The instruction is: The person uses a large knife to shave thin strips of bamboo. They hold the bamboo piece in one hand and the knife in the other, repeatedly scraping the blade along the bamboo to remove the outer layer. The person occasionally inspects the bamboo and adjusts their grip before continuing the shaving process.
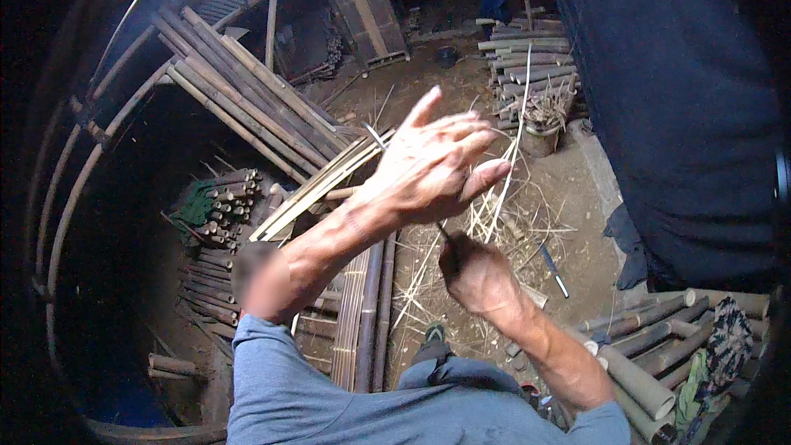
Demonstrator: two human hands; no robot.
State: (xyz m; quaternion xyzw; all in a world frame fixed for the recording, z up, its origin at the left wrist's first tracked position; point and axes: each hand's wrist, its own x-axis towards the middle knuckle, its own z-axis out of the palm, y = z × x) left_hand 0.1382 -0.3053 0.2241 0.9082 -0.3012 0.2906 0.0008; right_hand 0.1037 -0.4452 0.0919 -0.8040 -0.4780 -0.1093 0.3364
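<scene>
My left hand (437, 156) reaches across the middle, its back upward and its fingers stretched apart. Beside its thumb runs a long pale bamboo strip (522, 103); whether the hand touches it I cannot tell. A small curved, shiny piece of metal (375, 135) shows at the hand's left side, partly hidden. Below and to the right, my right hand (486, 280) is closed round a knife (445, 233). Only a thin dark part of the knife sticks out toward the left wrist; the fist hides the rest. Split bamboo lengths (317, 185) lie behind my left forearm.
Bamboo shavings (527, 222) litter the ground, where a dark tool with a pale end (554, 270) lies. Bamboo poles are piled at the back (527, 53), left (235, 206) and lower right (638, 375). Long poles (247, 91) lean at upper left. A dark sheet (676, 115) hangs at right.
</scene>
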